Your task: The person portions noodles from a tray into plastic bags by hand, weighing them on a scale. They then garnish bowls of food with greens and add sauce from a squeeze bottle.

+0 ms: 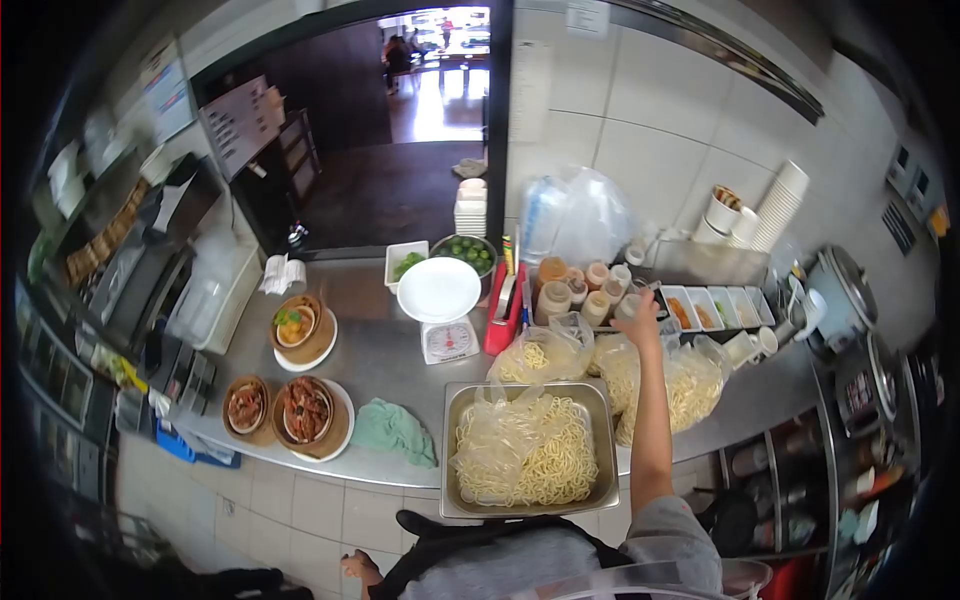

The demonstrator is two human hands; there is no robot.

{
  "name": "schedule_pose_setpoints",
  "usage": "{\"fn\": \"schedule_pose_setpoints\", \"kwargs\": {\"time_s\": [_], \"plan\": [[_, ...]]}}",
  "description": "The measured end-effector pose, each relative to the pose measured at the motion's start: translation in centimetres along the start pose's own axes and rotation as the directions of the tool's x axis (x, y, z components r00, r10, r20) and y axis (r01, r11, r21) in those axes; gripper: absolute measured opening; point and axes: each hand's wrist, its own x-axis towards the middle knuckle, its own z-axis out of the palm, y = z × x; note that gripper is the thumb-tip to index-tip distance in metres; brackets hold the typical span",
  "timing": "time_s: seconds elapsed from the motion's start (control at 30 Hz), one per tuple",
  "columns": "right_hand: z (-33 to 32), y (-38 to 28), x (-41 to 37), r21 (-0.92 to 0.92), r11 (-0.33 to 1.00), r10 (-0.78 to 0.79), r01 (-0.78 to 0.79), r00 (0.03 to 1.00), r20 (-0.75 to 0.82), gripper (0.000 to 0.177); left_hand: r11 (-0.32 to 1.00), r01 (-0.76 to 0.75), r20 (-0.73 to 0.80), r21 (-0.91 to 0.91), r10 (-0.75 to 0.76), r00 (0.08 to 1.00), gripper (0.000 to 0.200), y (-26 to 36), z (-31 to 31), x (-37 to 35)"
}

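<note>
My right hand (pixel 640 322) reaches forward over the counter, beside the squeeze bottles (pixel 597 292) and above bags of noodles (pixel 690 385). Its fingers look spread, and nothing shows in them. Low in the view, my left hand (pixel 355 565) hangs beside my body, away from the counter; its fingers are small and curled, and what they hold, if anything, cannot be made out. Between the arms stands a metal tray (pixel 452 450) of pale noodles (pixel 560 455), with a clear plastic bag (pixel 490 445) lying on their left part. Another noodle bag (pixel 540 352) rests just behind the tray.
A green cloth (pixel 395 430) lies left of the tray, near steamer baskets (pixel 305 410) of food on plates. Behind are a scale (pixel 450 341) under a white plate (pixel 438 289), a red holder (pixel 503 315) and white condiment trays (pixel 715 308). A cooker (pixel 845 290) stands at right.
</note>
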Motion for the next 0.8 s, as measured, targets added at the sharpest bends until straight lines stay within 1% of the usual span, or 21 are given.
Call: {"fn": "schedule_pose_setpoints", "kwargs": {"time_s": [0.03,0.1,0.13,0.2,0.23,0.27,0.3,0.37,0.4,0.5,0.53,0.6,0.63,0.67,0.7,0.73,0.77,0.8], "plan": [[-0.1,0.6,0.1,0.000,0.995,0.095,-0.095,0.995,0.003,0.088,1.000,-0.010,-0.008,0.003,0.010,1.000,0.043,-0.2,-0.2,-0.6],[0.5,1.8,1.0,0.040,0.983,0.180,-0.180,0.984,0.002,0.090,0.998,0.002,0.116,-0.070,0.007,0.993,0.048,1.0,-2.6,-2.4],[1.0,2.0,1.4,0.061,0.972,0.225,-0.225,0.974,0.001,0.091,0.994,0.035,0.111,-0.107,-0.023,0.994,0.047,1.0,-2.5,-2.6],[-0.1,0.8,1.6,0.101,0.931,0.336,-0.351,0.931,0.140,0.095,0.978,0.095,0.108,-0.184,-0.076,0.991,0.046,1.9,-2.0,-2.3],[-0.7,0.3,1.7,0.111,0.903,0.387,-0.415,0.898,0.207,0.097,0.986,0.054,0.093,-0.155,-0.039,0.995,0.045,2.1,-1.9,-2.5],[1.1,2.7,2.2,-0.017,0.948,0.318,-0.318,0.942,0.111,0.097,0.992,0.010,0.079,-0.123,-0.001,0.997,0.045,2.4,-1.8,-2.6],[1.2,3.3,2.4,-0.071,0.948,0.318,-0.311,0.938,0.134,0.094,0.995,-0.034,0.068,-0.089,0.040,0.997,0.044,2.6,-1.9,-2.7],[1.5,3.8,3.0,-0.175,0.940,0.323,-0.294,0.930,0.173,0.089,0.992,-0.023,0.085,-0.121,0.033,0.996,0.044,2.8,-2.0,-2.6],[1.7,3.9,2.9,-0.183,0.945,0.295,-0.270,0.948,0.121,0.079,0.991,-0.018,0.093,-0.136,0.031,0.995,0.043,2.8,-2.0,-2.4],[1.1,3.0,2.3,-0.223,0.950,0.221,-0.218,0.975,-0.011,0.073,0.989,0.035,0.088,-0.147,-0.022,0.996,0.045,2.7,-1.8,-1.6],[0.5,1.8,2.3,-0.204,0.967,0.140,-0.153,0.987,-0.078,0.070,0.991,0.020,0.085,-0.135,-0.009,0.996,0.043,2.8,-2.0,-1.7],[-1.7,-1.3,1.8,-0.175,0.984,-0.015,-0.023,0.977,-0.212,0.064,0.994,-0.011,0.076,-0.107,0.019,0.997,0.040,2.2,-2.8,-1.4],[-3.0,-3.2,1.4,-0.162,0.981,-0.146,0.103,0.947,-0.285,0.062,0.996,-0.063,0.080,-0.070,0.068,0.994,0.034,1.8,-2.6,-0.6],[-4.2,-5.4,1.3,-0.156,0.960,-0.272,0.231,0.896,-0.351,0.059,0.994,-0.108,0.084,-0.029,0.110,0.990,0.030,1.4,-2.5,0.4],[-5.3,-7.9,1.0,-0.043,0.947,-0.311,0.317,0.877,-0.367,0.057,0.989,-0.148,0.089,0.018,0.145,0.985,0.027,0.3,-2.2,1.8],[-6.1,-10.4,0.7,0.071,0.915,-0.344,0.398,0.859,-0.380,0.055,0.967,-0.242,0.066,0.073,0.238,0.969,0.026,-0.3,-1.6,3.2],[-6.4,-13.1,0.1,0.216,0.874,-0.349,0.436,0.870,-0.348,0.055,0.934,-0.330,0.053,0.134,0.326,0.944,0.032,-0.7,-1.0,4.2],[-6.4,-16.0,-0.8,0.358,0.816,-0.354,0.453,0.882,-0.311,0.055,0.896,-0.439,-0.025,-0.068,0.438,0.899,0.040,-1.2,-0.7,4.5]]}}
